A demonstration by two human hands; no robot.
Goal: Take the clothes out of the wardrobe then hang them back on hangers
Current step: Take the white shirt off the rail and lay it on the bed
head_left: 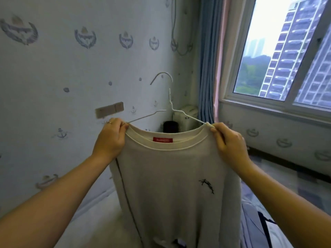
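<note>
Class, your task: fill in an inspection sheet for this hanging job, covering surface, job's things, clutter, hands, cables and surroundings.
Surface: pale surface at the bottom left; floor or bed, cannot tell.
Job's things: cream shirt with a red neck label, held up; white wire hanger, its arms inside the neckline, hook free.
Clutter: white appliance and a dark object in the corner; patterned fabric at the lower right.
Hands: left hand and right hand each pinch the neckline at a hanger end.
Cables: one cable hangs down the wall.
Surroundings: anchor-patterned wallpaper, blue curtain, window onto a tower block.
</note>
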